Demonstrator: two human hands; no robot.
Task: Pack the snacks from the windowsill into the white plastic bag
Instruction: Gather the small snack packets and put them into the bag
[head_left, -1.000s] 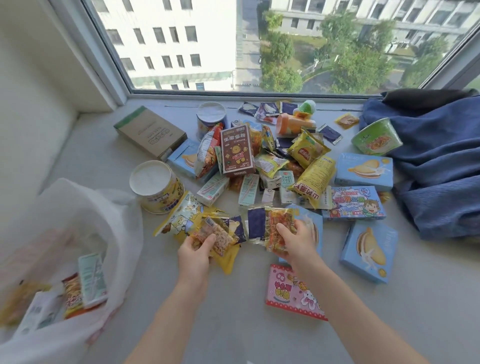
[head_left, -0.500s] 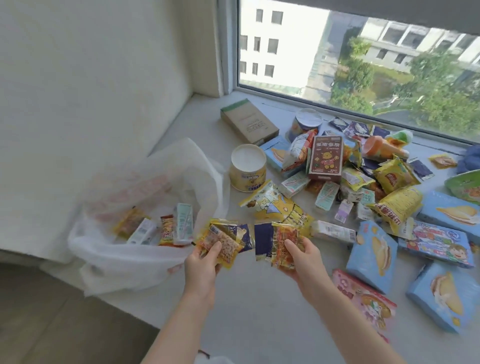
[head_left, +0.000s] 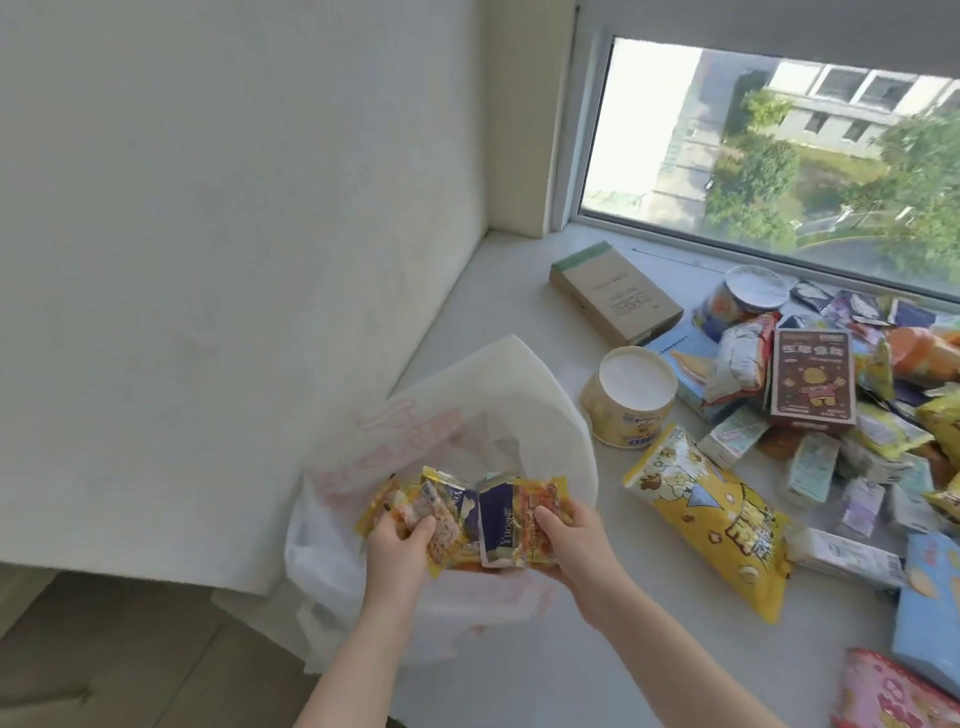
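Both hands have carried their packets leftward; they now sit over the mouth of the white plastic bag, lower centre of frame. Left hand: grip curled round a yellow snack packet. Right hand: grip pinching a navy and orange packet pair. Held fanned above the opening, likely so they drop straight in. Snack pile waits on the windowsill, right of frame, yellow popcorn bag nearest.
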